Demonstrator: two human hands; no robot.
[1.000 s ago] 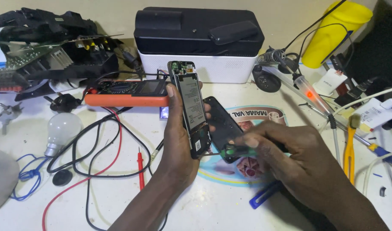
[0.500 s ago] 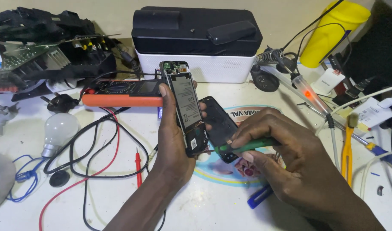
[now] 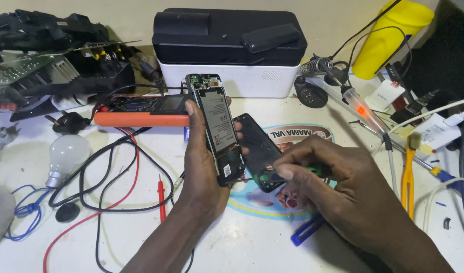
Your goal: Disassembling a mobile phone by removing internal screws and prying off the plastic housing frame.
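My left hand is wrapped around an opened phone, held upright with its back off, so I see the flat grey battery and a strip of green circuit board at the top and a dark board at the bottom. My right hand is closed in a pinch on a thin green-handled tool, its tip at the phone's lower edge. Just right of the phone, leaning behind it, lies the glossy black back cover. Behind the phone sits a long orange meter with a dark face, and further back a boxy white case with a matte black lid. Left of the phone, red and black leads loop over the white table, past a frosted round bulb. Right of the phone lies a yellow-handled brush.
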